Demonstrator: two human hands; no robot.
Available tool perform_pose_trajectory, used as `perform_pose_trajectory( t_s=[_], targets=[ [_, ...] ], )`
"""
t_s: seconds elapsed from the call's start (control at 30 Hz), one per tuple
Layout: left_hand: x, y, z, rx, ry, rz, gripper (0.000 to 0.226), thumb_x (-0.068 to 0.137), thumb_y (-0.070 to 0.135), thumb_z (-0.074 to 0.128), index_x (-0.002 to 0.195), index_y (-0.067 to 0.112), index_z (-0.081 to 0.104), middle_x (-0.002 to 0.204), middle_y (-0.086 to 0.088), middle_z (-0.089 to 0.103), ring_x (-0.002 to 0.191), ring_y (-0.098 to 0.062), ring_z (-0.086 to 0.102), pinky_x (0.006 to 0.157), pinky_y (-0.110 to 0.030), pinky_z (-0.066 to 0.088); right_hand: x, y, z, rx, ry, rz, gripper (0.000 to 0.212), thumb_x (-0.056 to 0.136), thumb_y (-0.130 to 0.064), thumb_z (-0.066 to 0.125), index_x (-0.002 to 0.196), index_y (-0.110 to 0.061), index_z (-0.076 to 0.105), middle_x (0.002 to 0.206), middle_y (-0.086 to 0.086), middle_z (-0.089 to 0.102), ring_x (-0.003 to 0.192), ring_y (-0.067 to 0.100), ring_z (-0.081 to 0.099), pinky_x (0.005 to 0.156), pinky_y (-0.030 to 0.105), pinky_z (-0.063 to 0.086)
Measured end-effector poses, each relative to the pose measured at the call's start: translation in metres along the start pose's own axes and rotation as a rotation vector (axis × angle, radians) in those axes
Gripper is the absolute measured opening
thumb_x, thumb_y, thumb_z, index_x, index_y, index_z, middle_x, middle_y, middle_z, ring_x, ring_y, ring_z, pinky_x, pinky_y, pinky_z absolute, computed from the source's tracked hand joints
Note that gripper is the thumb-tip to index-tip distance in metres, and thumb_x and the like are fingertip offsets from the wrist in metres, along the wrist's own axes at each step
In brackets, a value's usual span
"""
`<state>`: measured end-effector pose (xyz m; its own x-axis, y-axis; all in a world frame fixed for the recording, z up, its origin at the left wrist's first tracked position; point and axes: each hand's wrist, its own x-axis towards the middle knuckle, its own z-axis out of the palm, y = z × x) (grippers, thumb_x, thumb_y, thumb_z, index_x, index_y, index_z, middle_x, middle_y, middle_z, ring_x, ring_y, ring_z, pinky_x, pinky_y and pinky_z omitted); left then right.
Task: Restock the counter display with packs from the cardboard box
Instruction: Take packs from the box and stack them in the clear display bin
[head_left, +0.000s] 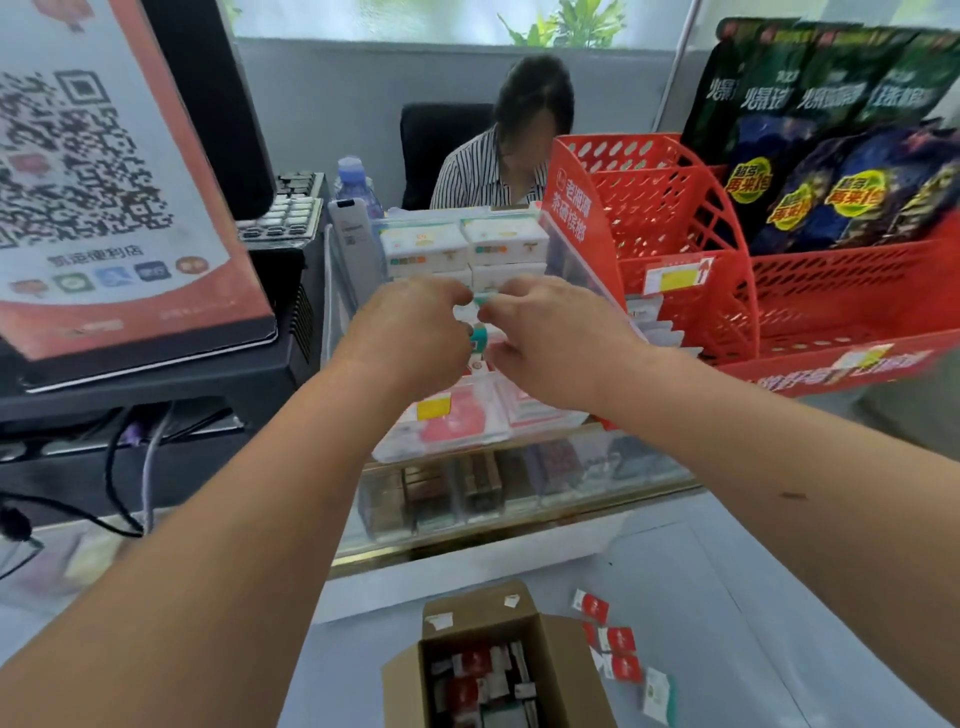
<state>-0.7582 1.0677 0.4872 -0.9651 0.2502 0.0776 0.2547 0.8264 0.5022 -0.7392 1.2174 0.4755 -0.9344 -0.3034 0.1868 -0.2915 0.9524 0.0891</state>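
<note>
An open cardboard box (498, 670) sat nearest on the pale surface (727, 571), part-filled with a jumble of red-and-white packs (467, 670). A few loose packs (615, 642) lay just beside its right flap. Beyond it, the left hand (410, 332) and right hand (550, 338) met over the clear tiered counter display (387, 449), their curled fingers (501, 312) pinching a small teal-and-white pack (479, 332) between them; whether each held its own pack could not be told. The step in hand appeared to be seating that pack in a middle tier. It would go best with the pack squared to the row, label forward, and slid down without knocking its neighbours. White cartons (467, 244) filled the display's back tier and red-fronted packets (457, 421) its front one. To the right, a red mesh rack (675, 218) carried dark snack bags (831, 156). A person in a striped shirt (488, 171) sat behind.
</note>
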Motion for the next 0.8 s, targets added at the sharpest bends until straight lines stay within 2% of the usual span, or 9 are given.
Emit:
perform_pose_trajectory(
  t_s=[0.2,0.27,0.37,0.5,0.57,0.67,0.8],
  targets=[
    [-0.073,0.023,0.001,0.043,0.142,-0.015,0.038,0.089,0.029,0.061,0.128,0.029,0.061,0.128,0.000,0.064,0.114,-0.024,0.058,0.097,-0.040,0.049,-0.068,0.004,-0.006,0.081,0.093,-0.033,0.038,0.093,-0.034,0.051,0.126,-0.017,0.060,0.123,0.007,0.058,0.111,0.032,0.056,0.089,0.046,0.052],
    [-0.096,0.028,0.014,0.036,0.139,-0.038,0.037,0.088,0.030,0.063,0.126,0.030,0.063,0.125,0.001,0.065,0.111,-0.023,0.060,0.096,-0.038,0.049,-0.093,0.006,0.004,0.125,0.098,-0.057,0.036,0.093,-0.033,0.051,0.124,-0.017,0.061,0.124,0.007,0.058,0.110,0.031,0.056,0.087,0.045,0.053],
    [-0.120,0.027,0.042,0.025,0.062,-0.088,0.039,0.087,0.032,0.064,0.126,0.032,0.062,0.126,0.003,0.065,0.111,-0.021,0.060,0.097,-0.039,0.049,-0.120,0.005,0.030,0.160,0.061,-0.074,0.031,0.094,-0.034,0.052,0.118,-0.018,0.063,0.121,0.006,0.059,0.108,0.030,0.056,0.084,0.045,0.054],
    [-0.139,0.014,0.082,-0.007,-0.031,-0.134,0.034,0.089,0.028,0.065,0.123,0.032,0.063,0.117,0.003,0.068,0.102,-0.020,0.062,0.090,-0.038,0.053,-0.147,-0.002,0.073,0.195,-0.025,-0.036,0.029,0.094,-0.034,0.054,0.117,-0.019,0.064,0.118,0.006,0.059,0.106,0.029,0.056,0.082,0.045,0.054],
    [-0.141,0.000,0.107,0.021,-0.071,-0.133,0.037,0.091,0.029,0.064,0.127,0.029,0.061,0.121,0.004,0.066,0.104,-0.020,0.060,0.089,-0.036,0.051,-0.157,-0.008,0.099,0.204,-0.066,-0.021,0.029,0.094,-0.031,0.053,0.117,-0.018,0.064,0.116,0.006,0.059,0.103,0.029,0.057,0.081,0.044,0.054],
    [-0.143,-0.029,0.151,0.051,-0.142,-0.147,0.043,0.091,0.034,0.063,0.133,0.031,0.056,0.129,0.003,0.063,0.113,-0.023,0.058,0.092,-0.042,0.051,-0.168,-0.019,0.144,0.213,-0.165,0.009,0.031,0.095,-0.030,0.053,0.121,-0.016,0.063,0.118,0.007,0.057,0.106,0.031,0.056,0.084,0.044,0.052],
    [-0.149,-0.080,0.217,0.042,-0.278,-0.174,0.042,0.089,0.035,0.064,0.130,0.034,0.058,0.129,0.004,0.062,0.115,-0.024,0.057,0.092,-0.038,0.050,-0.183,-0.032,0.215,0.207,-0.338,0.084,0.035,0.097,-0.031,0.051,0.128,-0.016,0.059,0.128,0.007,0.053,0.116,0.029,0.053,0.092,0.041,0.050]
  ],
)
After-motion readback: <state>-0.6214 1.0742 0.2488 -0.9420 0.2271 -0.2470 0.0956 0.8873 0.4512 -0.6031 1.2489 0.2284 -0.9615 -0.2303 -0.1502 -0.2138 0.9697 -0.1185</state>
